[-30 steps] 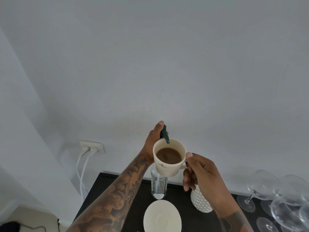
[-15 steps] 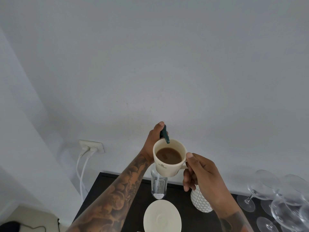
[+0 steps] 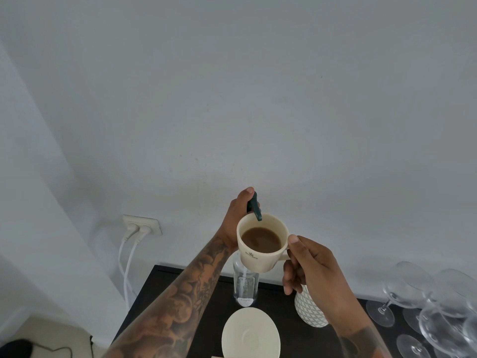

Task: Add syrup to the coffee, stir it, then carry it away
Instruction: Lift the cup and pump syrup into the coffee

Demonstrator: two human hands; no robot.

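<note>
Syrup dispensing into a raised cup

Fingers of the left hand curl around the dark green pump head of the syrup bottle, thumb on top. The spout tip hangs over the far rim of the cream cup. The right hand pinches the cup handle, thumb above, remaining fingers curled below, and holds the cup in the air under the spout, above the table.

Step in hand, as judged: adding syrup. No stream is visible. The next move calls for a firm press on the pump with the cup held level, then a stirring tool; none is in view.

Contents: the cup holds light brown coffee, well below the rim. The clear bottle stands on the table behind the cup; its fill level cannot be told. An empty saucer lies near. A patterned white vessel stands to the right, its contents hidden. Wine glasses stand at far right.
</note>
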